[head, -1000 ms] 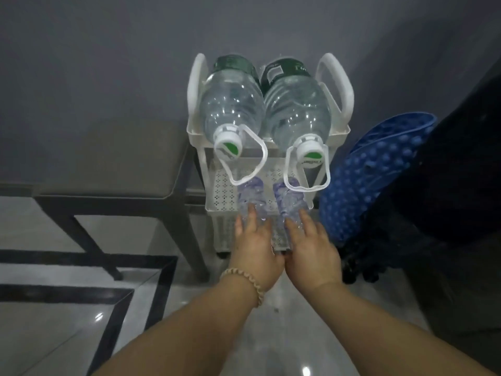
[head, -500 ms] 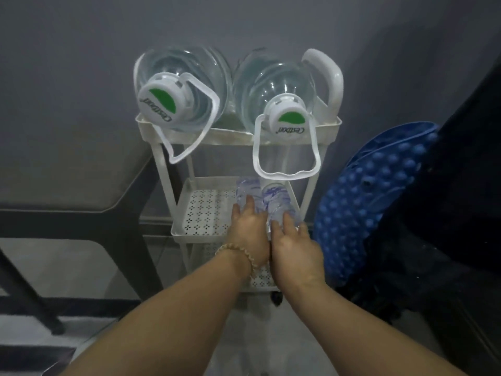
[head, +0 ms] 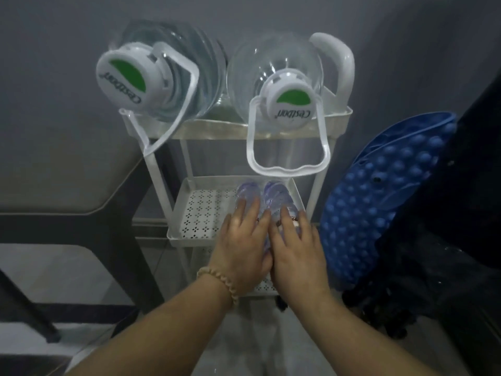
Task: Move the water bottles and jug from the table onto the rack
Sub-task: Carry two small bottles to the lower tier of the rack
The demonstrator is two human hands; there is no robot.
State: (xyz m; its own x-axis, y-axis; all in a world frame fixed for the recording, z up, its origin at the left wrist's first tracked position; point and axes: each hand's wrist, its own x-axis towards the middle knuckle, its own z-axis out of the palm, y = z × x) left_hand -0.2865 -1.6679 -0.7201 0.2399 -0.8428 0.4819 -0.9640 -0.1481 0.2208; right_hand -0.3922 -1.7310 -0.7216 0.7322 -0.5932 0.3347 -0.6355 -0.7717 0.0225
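Observation:
A white three-tier rack (head: 206, 131) stands against the grey wall. Two large clear water jugs lie on its top tier, white-and-green caps toward me: the left jug (head: 173, 77) and the right jug (head: 276, 74). On the perforated middle shelf (head: 200, 210) lie two small clear water bottles side by side, the left bottle (head: 248, 192) and the right bottle (head: 276, 194). My left hand (head: 241, 248) rests over the left bottle and my right hand (head: 295, 248) over the right one, fingers laid along them. The bottles' near ends are hidden under my hands.
A dark-framed table with a grey top (head: 67, 180) stands just left of the rack. A blue bumpy mat (head: 379, 202) leans at the right beside dark objects (head: 447, 267). Tiled floor (head: 67, 267) lies below. The left half of the middle shelf is bare.
The view has dropped lower and closer to the rack, so the jug caps face me. Both hands have stayed on the two small bottles on the middle shelf.

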